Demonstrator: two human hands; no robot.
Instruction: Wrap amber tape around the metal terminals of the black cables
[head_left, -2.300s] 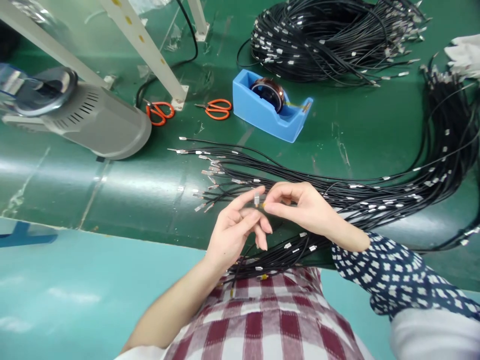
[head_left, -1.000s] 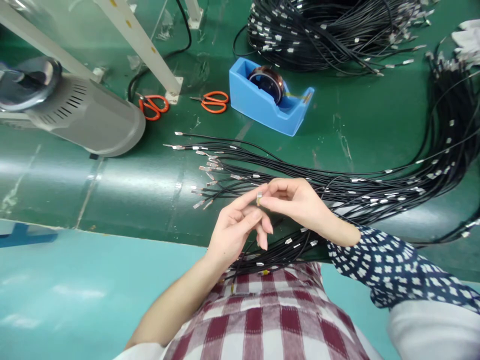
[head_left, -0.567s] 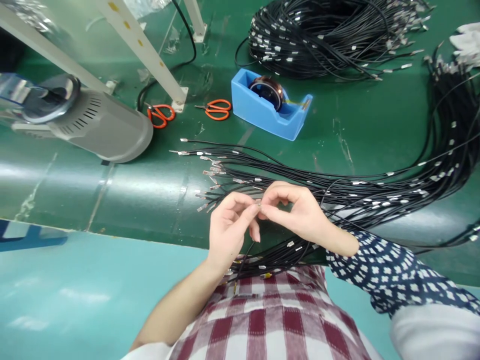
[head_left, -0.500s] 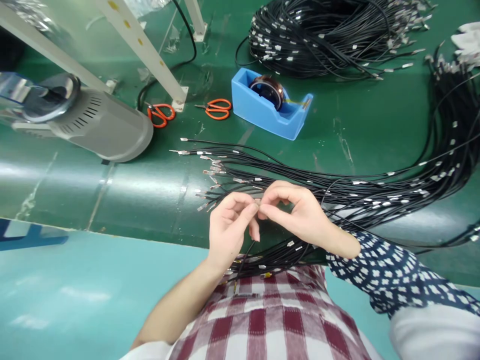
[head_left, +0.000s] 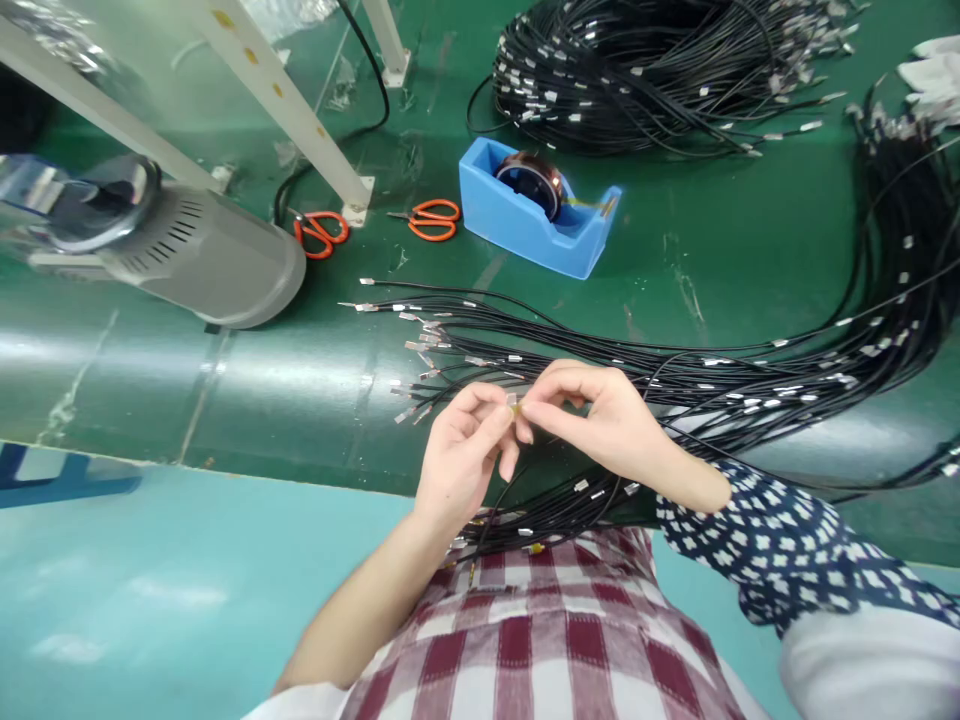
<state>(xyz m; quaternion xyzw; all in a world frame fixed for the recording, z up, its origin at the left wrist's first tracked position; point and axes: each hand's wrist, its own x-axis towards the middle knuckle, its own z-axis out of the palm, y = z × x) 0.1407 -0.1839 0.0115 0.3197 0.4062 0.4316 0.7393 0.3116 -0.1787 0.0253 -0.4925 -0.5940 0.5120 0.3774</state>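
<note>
My left hand (head_left: 461, 455) is closed in a pinch on the end of a thin black cable, whose black length (head_left: 513, 487) shows just below the fingers. A tiny piece of yellowish tape (head_left: 516, 409) shows between the fingertips of both hands. My right hand (head_left: 604, 415) pinches at this tape from the other side, thumb against forefinger. Fingers hide most of the cable end. Just beyond the hands lies a bundle of black cables (head_left: 570, 338) with small silver terminals and white labels. Nearer my apron, more black cables (head_left: 555, 510) lie along the table edge.
A blue tape dispenser (head_left: 525, 230) with an amber roll stands behind the bundle. Orange-handled scissors (head_left: 433, 220) and a second pair (head_left: 321, 235) lie left of it. A grey machine (head_left: 202, 250) stands at left, a large cable coil (head_left: 637, 80) at the back.
The fingertips have parted slightly, and the yellowish tape now shows between them. Both hands stay in almost the same place.
</note>
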